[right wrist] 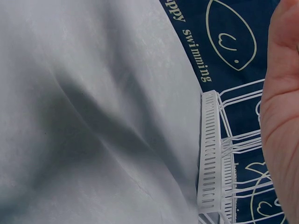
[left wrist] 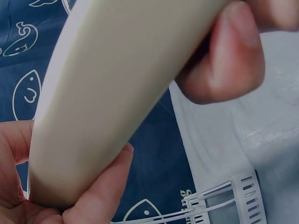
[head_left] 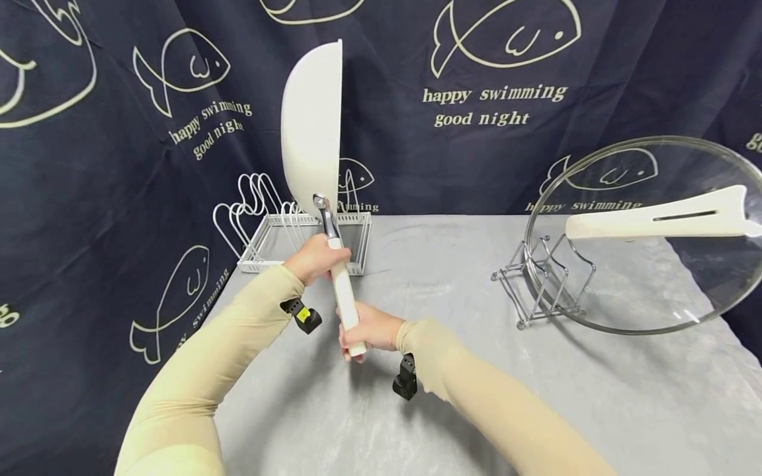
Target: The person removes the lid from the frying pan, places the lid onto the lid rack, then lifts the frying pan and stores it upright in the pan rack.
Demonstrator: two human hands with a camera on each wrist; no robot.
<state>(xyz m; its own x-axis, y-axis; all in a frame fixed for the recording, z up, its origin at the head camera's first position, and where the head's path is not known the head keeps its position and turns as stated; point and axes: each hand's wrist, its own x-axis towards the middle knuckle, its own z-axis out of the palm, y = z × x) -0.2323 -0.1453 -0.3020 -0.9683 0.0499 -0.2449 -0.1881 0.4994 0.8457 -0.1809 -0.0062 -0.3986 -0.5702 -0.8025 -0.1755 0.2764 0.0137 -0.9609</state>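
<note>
A white frying pan (head_left: 312, 125) is held up edge-on, its bowl at the top and its long white handle (head_left: 344, 287) slanting down. My left hand (head_left: 315, 256) grips the upper handle, just below the metal joint. Lower down, my right hand (head_left: 376, 327) is wrapped around the handle's end. In the left wrist view the handle (left wrist: 107, 88) fills the middle, with fingers on both sides. Only part of the right hand (right wrist: 285, 102) shows at the right edge of the right wrist view. Behind the pan stands a white wire rack (head_left: 253, 266), partly hidden by the pan.
At the right, a large glass lid (head_left: 643, 291) with a long white handle (head_left: 655, 219) leans in a chrome wire stand (head_left: 556, 311). Grey cloth (head_left: 452, 284) covers the table. A dark blue curtain with fish drawings (head_left: 393, 59) hangs behind and to the left.
</note>
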